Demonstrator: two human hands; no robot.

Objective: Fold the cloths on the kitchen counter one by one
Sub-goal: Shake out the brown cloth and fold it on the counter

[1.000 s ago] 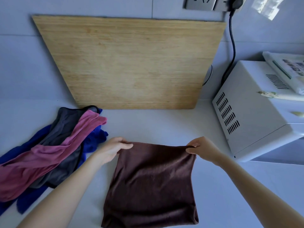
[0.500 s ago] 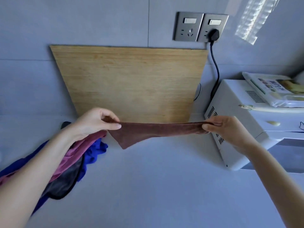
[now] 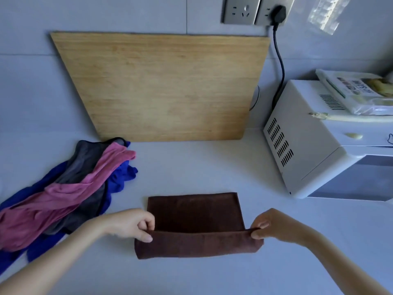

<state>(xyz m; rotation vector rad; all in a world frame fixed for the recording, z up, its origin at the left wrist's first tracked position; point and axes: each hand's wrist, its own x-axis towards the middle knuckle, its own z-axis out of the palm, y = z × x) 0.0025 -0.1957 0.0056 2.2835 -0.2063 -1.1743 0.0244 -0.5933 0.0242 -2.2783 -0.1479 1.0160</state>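
Brown cloth mid-fold on the counter, both near corners pinched.

The brown cloth [image 3: 194, 216] lies flat on the white counter [image 3: 191, 167] in front of the person, its near part raised in a loose roll; the left hand [image 3: 129, 224] pinches the left end of that edge and the right hand [image 3: 274, 226] pinches the right end, each closed on fabric between thumb and fingers. The risk, as I judge it, is a skewed fold: if one hand travels further than the other, the edges will not meet, and the soft pile may bunch or drag the lower layer along. The unfolded pile of cloths [image 3: 70, 192] sits well apart to the left, the microwave [image 3: 308, 145] to the right, the wooden board [image 3: 165, 86] behind; none crowds the fold.
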